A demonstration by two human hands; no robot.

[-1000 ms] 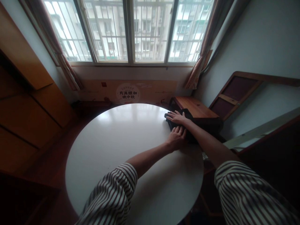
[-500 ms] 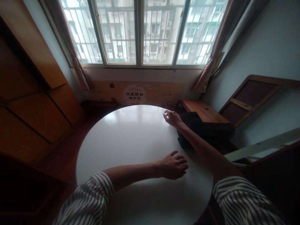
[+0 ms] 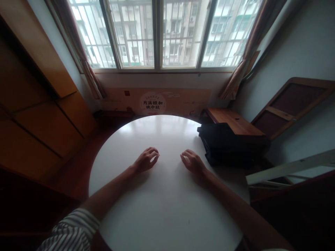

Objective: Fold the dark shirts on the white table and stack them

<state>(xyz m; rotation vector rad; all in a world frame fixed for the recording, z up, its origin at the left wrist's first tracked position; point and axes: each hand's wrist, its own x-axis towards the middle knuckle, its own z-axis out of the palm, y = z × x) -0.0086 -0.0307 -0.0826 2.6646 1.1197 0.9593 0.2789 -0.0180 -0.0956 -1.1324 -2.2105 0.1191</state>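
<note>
My left hand (image 3: pixel 146 160) is over the middle of a round white table (image 3: pixel 167 209), its fingers loosely curved and a gap showing between thumb and fingers. Nothing is in it. Facing it from the right, my right hand (image 3: pixel 193 161) is likewise loosely curved, with thumb and fingers apart and nothing held. A stretch of tabletop separates the two hands. Just beyond my right hand, at the table's right edge, lies a black bag-like cloth item (image 3: pixel 222 144), not touched by either hand. Whether the hands rest on the table or hover slightly above it, I cannot tell.
A wooden side table (image 3: pixel 235 120) stands behind the black item, with a wood-framed panel (image 3: pixel 290 104) against the right wall. Wooden cabinets (image 3: pixel 39 129) line the left. Beyond the table are a printed banner (image 3: pixel 183 101) and a barred window (image 3: pixel 157 35).
My left hand has moved from the table's near right to its middle left. My right hand has come back from the far right edge toward me, uncovering more of the black item.
</note>
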